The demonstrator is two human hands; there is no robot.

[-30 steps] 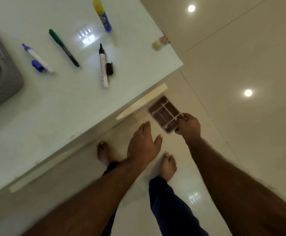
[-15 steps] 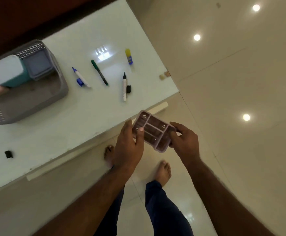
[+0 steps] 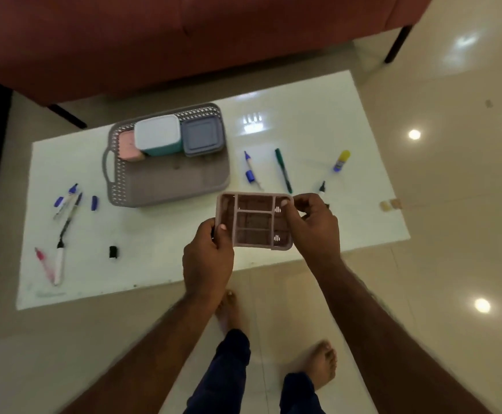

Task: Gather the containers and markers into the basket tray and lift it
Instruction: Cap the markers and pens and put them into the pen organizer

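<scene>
Nearest the camera, above the near edge of the white table (image 3: 184, 258), both hands gripped a pink divided organizer (image 3: 254, 222): the left hand (image 3: 208, 258) pinched its near-left corner, the right hand (image 3: 312, 225) held its right rim. Bare tabletop lay between the organizer and the basket tray (image 3: 166, 186). Farther left, loose markers (image 3: 64, 222) and a black cap (image 3: 113, 251) lay near the left edge. To the right, a blue marker (image 3: 249, 168), a green marker (image 3: 283, 170) and a glue stick (image 3: 341, 160) lay well apart. Along the tray's far wall sat a pink container (image 3: 125, 144), a teal container with a white lid (image 3: 157, 134) and a grey container (image 3: 202, 138). Beyond the far edge stood a red sofa (image 3: 184, 40).
</scene>
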